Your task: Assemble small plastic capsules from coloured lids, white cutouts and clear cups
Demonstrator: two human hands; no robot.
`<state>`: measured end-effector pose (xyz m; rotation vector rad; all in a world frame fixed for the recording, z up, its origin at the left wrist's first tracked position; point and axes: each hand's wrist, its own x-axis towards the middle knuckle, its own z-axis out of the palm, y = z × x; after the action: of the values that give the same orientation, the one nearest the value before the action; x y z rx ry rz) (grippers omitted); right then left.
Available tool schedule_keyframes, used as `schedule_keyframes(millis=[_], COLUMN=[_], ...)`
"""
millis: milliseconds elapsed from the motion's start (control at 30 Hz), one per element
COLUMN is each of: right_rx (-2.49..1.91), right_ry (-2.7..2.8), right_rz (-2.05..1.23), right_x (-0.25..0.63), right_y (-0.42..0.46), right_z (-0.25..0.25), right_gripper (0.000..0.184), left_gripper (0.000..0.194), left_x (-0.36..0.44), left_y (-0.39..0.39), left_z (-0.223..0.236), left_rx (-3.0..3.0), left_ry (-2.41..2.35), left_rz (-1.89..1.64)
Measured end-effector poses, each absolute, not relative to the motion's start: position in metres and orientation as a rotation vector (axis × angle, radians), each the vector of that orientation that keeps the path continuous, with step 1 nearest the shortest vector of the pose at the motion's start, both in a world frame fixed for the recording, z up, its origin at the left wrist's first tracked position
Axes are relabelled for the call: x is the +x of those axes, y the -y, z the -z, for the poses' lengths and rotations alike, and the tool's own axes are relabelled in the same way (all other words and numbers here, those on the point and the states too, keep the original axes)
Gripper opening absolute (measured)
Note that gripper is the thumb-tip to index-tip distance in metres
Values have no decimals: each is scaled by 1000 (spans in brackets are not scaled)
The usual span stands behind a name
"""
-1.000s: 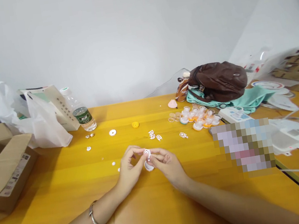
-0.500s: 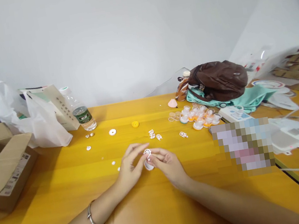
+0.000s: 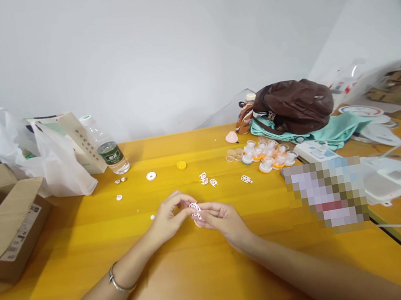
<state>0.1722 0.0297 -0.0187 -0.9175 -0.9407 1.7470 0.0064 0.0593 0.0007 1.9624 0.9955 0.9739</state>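
Between my two hands is a small white openwork plastic piece point(image 3: 195, 209), held above the table. My left hand point(image 3: 170, 217) pinches its left edge between thumb and fingers. On the other side, the thumb and fingers of my right hand point(image 3: 227, 221) are closed on the same piece. Just beneath, a pale round part is almost wholly hidden by my right fingers. Similar white openwork pieces point(image 3: 205, 181) lie beyond my hands, and a single one point(image 3: 246, 179) lies farther right. A white ring point(image 3: 151, 176) and a yellow round part point(image 3: 181, 165) are behind them.
At left stand a cardboard box point(image 3: 8, 223), a white plastic bag point(image 3: 66, 164) and a water bottle point(image 3: 111, 157). Several clear-topped capsules point(image 3: 268, 154) cluster at right, before a brown bag point(image 3: 296, 105) and a coffee bottle point(image 3: 245, 116). A power strip point(image 3: 314, 151) lies near the right edge.
My left fingers, stretched over the white piece before, have curled in to pinch its edge. The piece has shifted slightly left, and the round part below it is now mostly covered.
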Motion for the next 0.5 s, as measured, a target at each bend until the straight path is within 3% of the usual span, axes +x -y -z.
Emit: schedule_keyframes(millis=[500], right_rx=[-919], right_ry=[878], right_rz=[-1748], right_x=[174], right_y=[-30], right_z=[20], right_gripper=[30], left_gripper=[22], left_x=[6], left_y=[-59], left_z=[2], left_rx=[1916], left_ry=[-988], left_rz=[-984])
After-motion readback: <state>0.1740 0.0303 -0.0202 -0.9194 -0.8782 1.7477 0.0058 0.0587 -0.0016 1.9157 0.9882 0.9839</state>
